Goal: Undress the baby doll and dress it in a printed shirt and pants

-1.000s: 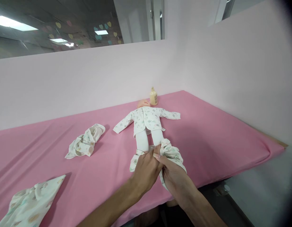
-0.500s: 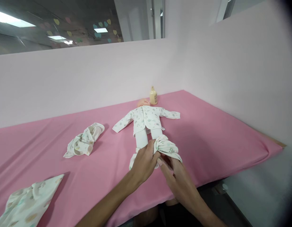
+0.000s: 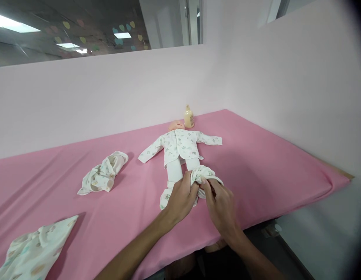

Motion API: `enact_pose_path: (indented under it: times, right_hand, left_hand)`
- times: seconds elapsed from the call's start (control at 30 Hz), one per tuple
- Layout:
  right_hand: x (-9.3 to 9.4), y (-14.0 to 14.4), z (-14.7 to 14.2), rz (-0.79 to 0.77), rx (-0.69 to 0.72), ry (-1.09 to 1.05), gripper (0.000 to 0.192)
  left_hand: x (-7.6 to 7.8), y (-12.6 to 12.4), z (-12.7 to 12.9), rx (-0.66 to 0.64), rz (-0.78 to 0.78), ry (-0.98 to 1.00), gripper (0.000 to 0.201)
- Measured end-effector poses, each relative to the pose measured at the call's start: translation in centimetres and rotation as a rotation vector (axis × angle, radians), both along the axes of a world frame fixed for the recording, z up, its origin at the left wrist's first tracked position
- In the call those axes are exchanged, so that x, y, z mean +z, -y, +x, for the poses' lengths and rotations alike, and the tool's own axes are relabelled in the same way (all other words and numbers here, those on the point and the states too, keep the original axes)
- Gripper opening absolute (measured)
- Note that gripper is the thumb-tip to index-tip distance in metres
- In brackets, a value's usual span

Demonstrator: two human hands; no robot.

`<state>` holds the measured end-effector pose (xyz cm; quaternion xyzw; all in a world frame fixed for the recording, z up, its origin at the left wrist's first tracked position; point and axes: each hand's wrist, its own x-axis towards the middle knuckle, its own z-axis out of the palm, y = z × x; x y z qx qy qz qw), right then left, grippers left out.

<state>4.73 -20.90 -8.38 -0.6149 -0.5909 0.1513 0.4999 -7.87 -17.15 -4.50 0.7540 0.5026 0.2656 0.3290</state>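
A doll [image 3: 180, 149] lies on its back on a table covered with a pink sheet [image 3: 256, 163], head toward the far wall and legs toward the viewer. It wears a printed white top, with both sleeves spread to the sides. The left hand [image 3: 182, 196] and the right hand [image 3: 219, 204] meet at the doll's feet, close together, both clamped on a bunched pair of printed trousers [image 3: 205, 177]. The trousers are gathered around the lower part of one leg; the other leg lies bare of them just beside, its foot partly hidden behind the left hand. A small yellowish bottle [image 3: 189, 116] stands upright just beyond the doll's head, near the wall. A crumpled garment [image 3: 103, 175] of the same print lies on the sheet well to the left of the doll. Another piece of printed cloth [image 3: 31, 249] rests at the near left corner, partly cut off by the frame edge.
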Motion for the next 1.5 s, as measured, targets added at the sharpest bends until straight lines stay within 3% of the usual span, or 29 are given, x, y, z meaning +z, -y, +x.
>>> enact_pose_path:
  times: [0.2, 0.4, 0.57, 0.7, 0.87, 1.03, 1.1, 1.17, 1.27, 1.37, 1.5]
  right_hand:
    - [1.4, -1.5, 0.8, -0.093, -0.021, -0.095, 0.043]
    - [1.3, -2.5, 1.0, -0.07, -0.073, 0.066, 0.045]
    - [0.7, -1.7, 1.5, -0.155, 0.035, -0.298, 0.042]
    - [-0.3, -0.5, 2.1, -0.164, 0.054, -0.398, 0.038]
    - [-1.9, 0.6, 3.4, -0.136, 0.054, -0.295, 0.033]
    - [-2.6, -0.7, 6.5, -0.068, 0.06, -0.033, 0.031]
    - [-2.0, -1.9, 7.6, -0.097, 0.134, 0.035, 0.049]
    - [-1.1, -3.5, 8.2, -0.167, 0.316, 0.072, 0.057]
    - [-0.2, -6.1, 8.2, -0.22, 0.54, 0.185, 0.034]
    - [-0.5, -8.3, 7.8, -0.151, 0.541, 0.359, 0.017]
    - [-1.1, -9.1, 8.6, -0.102, 0.56, 0.39, 0.018]
  left_hand:
    - [-0.3, -0.3, 0.1, 0.008, 0.019, 0.003, 0.017]
    - [-0.5, -0.4, 0.2, -0.015, 0.03, -0.08, 0.013]
    - [-0.9, -0.4, 0.2, 0.005, 0.084, -0.199, 0.016]
    - [-1.3, -0.7, 0.2, -0.06, 0.342, -0.367, 0.018]
    - [-1.9, -1.1, -0.1, -0.084, 0.504, -0.509, 0.021]
    - [-1.7, -1.6, -0.5, -0.083, 0.582, -0.57, 0.026]
    - [-1.2, -2.3, -0.6, -0.054, 0.558, -0.571, 0.027]
    - [-0.7, -3.0, -0.6, -0.029, 0.498, -0.543, 0.03]
    - [0.0, -3.9, -0.9, -0.038, 0.418, -0.474, 0.032]
    - [0.3, -3.6, -2.1, -0.077, 0.414, -0.4, 0.03]
    - [0.2, -1.7, -5.9, -0.087, 0.364, -0.329, 0.036]
